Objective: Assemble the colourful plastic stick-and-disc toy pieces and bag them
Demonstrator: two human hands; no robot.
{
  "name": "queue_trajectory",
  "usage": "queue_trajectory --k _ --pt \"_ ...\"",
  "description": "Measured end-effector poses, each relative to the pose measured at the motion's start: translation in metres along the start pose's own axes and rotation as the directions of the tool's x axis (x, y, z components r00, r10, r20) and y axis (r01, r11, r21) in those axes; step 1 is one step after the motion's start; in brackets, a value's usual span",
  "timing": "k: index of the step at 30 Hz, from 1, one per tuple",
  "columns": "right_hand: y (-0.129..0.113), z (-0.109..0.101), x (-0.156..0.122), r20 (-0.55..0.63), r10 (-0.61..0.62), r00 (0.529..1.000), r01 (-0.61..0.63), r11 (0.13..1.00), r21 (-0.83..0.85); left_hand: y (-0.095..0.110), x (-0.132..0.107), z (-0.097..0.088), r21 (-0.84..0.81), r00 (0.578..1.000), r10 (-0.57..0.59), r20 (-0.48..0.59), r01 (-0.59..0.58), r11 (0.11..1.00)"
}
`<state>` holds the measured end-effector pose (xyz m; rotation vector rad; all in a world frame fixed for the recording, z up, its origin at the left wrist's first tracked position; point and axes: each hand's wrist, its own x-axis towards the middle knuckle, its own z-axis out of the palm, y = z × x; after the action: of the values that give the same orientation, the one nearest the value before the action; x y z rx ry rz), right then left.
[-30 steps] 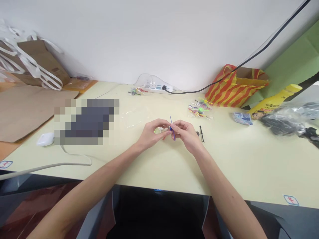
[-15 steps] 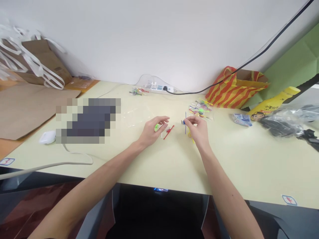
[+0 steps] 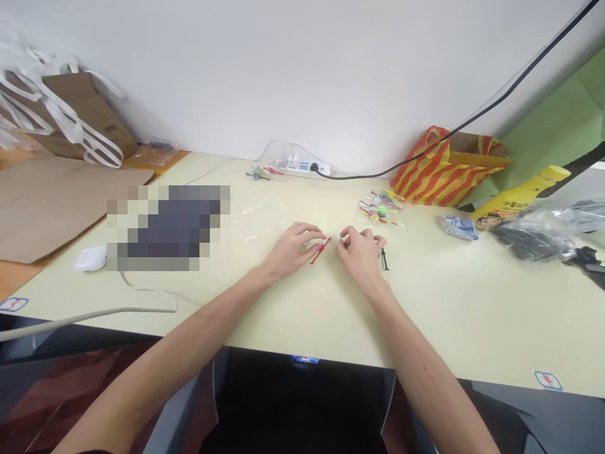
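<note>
My left hand [image 3: 293,251] rests low over the table, thumb and index finger closed at a thin red plastic piece [image 3: 321,251]. Its fingers hide whatever lies beneath the palm. Just to the right, my right hand [image 3: 360,253] faces it with a small gap between the fingertips. Its thumb and forefinger are pinched together; a tiny dark tip shows there, too small to name. Beside the outer fingers of my right hand is a small black plastic rod [image 3: 385,259], partly hidden.
Bagged colourful plastic parts [image 3: 380,208] lie behind my right hand, more parts [image 3: 261,173] near the power strip [image 3: 302,166]. A clear plastic bag [image 3: 258,217] lies behind my left hand. A striped bag [image 3: 439,170] and yellow bottle [image 3: 522,197] stand right; a blurred-out dark object [image 3: 172,224] lies left.
My right hand has moved left, towards my left hand. The blue and yellow pieces by it are out of sight, and a black rod shows. My left fingers have closed in; green and white pieces are hidden.
</note>
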<state>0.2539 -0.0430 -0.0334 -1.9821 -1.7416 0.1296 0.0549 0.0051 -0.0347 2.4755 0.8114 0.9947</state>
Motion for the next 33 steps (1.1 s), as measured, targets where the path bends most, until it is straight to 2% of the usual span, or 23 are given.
queue_trajectory --k 4,8,12,16,22,27,33 --pt "0.002 -0.002 0.001 -0.006 -0.013 1.0 0.013 1.0 0.015 -0.004 -0.001 0.002 0.07 0.993 0.075 0.091 -0.081 0.994" --pt "0.012 -0.018 0.005 -0.08 -0.009 0.997 0.013 0.998 0.059 -0.008 -0.003 0.004 0.105 0.989 0.078 0.123 -0.091 0.99" --pt "0.026 -0.037 0.01 -0.158 -0.014 0.987 0.031 0.994 0.102 -0.009 -0.004 0.004 0.101 0.988 0.082 0.131 -0.096 0.99" --pt "0.037 -0.05 0.013 -0.186 -0.027 0.982 0.054 0.988 0.145 -0.005 -0.002 0.003 0.082 0.99 0.089 0.106 -0.098 0.992" --pt "0.047 -0.065 0.018 -0.111 -0.069 0.991 0.098 0.954 0.282 0.004 0.0 0.001 0.094 0.995 0.074 0.065 -0.08 0.992" --pt "0.063 -0.07 0.026 0.046 -0.246 0.968 0.234 0.956 0.174 0.014 0.01 -0.001 0.128 0.994 0.092 0.056 -0.098 0.987" --pt "0.087 -0.067 0.016 0.089 -0.293 0.952 0.283 0.953 0.112 0.029 0.035 0.006 0.198 0.974 0.12 0.192 -0.158 0.967"
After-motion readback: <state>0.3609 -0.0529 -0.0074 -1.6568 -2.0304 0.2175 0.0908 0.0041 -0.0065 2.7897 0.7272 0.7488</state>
